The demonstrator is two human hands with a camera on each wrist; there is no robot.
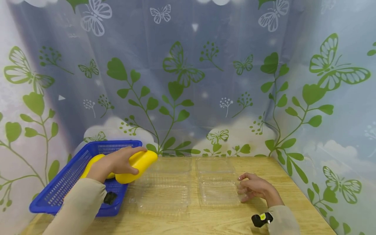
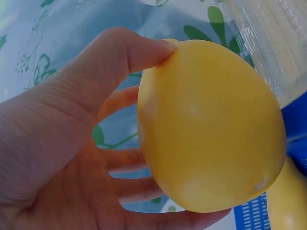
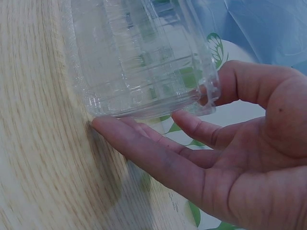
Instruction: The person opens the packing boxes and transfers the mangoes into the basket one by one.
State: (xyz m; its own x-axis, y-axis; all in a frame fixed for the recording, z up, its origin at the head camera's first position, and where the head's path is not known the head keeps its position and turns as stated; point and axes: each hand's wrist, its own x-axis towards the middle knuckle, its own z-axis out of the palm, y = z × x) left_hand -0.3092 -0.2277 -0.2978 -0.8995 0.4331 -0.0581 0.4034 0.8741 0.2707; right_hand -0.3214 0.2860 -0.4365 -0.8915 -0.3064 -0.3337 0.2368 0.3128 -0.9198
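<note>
A yellow mango (image 1: 143,164) is held in my left hand (image 1: 121,160), raised above the right rim of the blue basket (image 1: 63,182). In the left wrist view the thumb lies on one side of the mango (image 2: 211,124) and the fingers curve beneath it. Another yellow fruit (image 1: 93,163) lies in the basket, partly hidden by the hand. My right hand (image 1: 257,187) rests beside the clear plastic box (image 1: 218,191). In the right wrist view the fairly straight fingers touch its side wall, with the thumb at the rim (image 3: 208,91).
Another clear plastic box (image 1: 164,195) stands between the basket and the right-hand box. Both boxes have lids opened back towards the patterned curtain (image 1: 188,107). Everything stands on a wood-grain table (image 1: 211,222), enclosed by curtain at the back and sides.
</note>
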